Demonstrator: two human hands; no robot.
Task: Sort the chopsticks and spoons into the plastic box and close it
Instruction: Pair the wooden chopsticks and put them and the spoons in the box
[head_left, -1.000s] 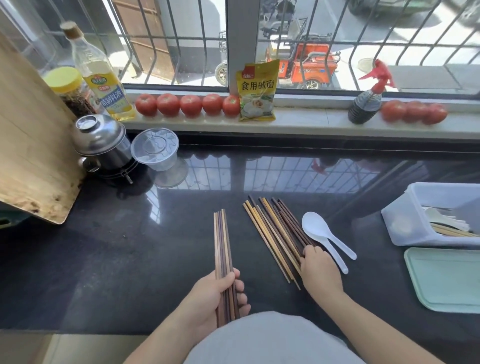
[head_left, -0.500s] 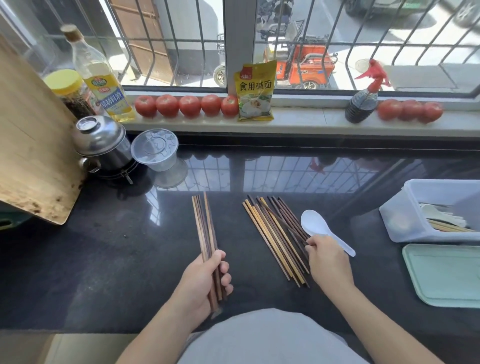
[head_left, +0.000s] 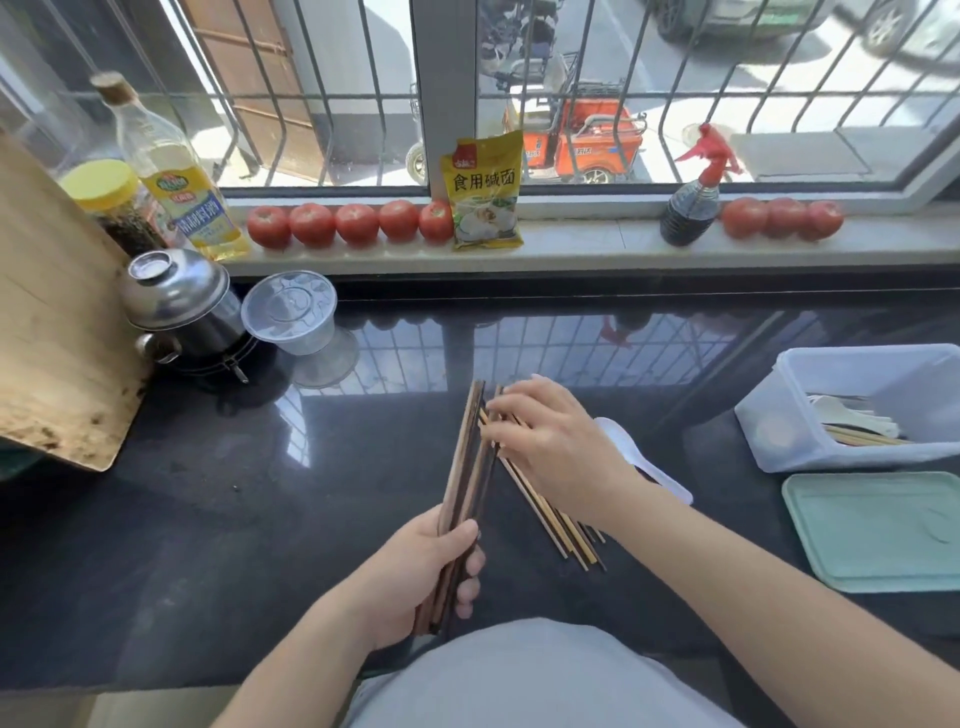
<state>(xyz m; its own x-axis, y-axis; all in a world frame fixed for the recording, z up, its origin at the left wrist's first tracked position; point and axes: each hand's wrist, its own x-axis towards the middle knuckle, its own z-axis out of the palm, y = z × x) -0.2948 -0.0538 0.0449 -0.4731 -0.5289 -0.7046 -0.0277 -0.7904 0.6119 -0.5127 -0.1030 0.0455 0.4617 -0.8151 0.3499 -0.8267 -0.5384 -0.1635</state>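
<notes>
My left hand (head_left: 436, 566) grips a bundle of dark brown chopsticks (head_left: 467, 457) by its near end, and the bundle points away from me. My right hand (head_left: 550, 441) lies with fairly straight fingers over the far ends of the loose chopsticks (head_left: 561, 530) on the black counter, its fingertips beside the bundle's tip. A white spoon (head_left: 670, 483) lies partly hidden under my right wrist. The clear plastic box (head_left: 779, 415) stands open at the right and holds white spoons and light chopsticks (head_left: 852, 421). Its pale green lid (head_left: 878, 530) lies flat in front of it.
A wooden cutting board (head_left: 52, 338) leans at the far left, with a steel pot (head_left: 176, 296) and an upturned clear plastic bowl (head_left: 291, 312) beside it. On the windowsill stand an oil bottle (head_left: 176, 176), tomatoes (head_left: 358, 223), a yellow packet (head_left: 485, 192) and a spray bottle (head_left: 691, 208).
My left hand has carried the dark bundle right, up against the loose pile. My right hand left the spoon's handle and reached forward onto the pile's far ends.
</notes>
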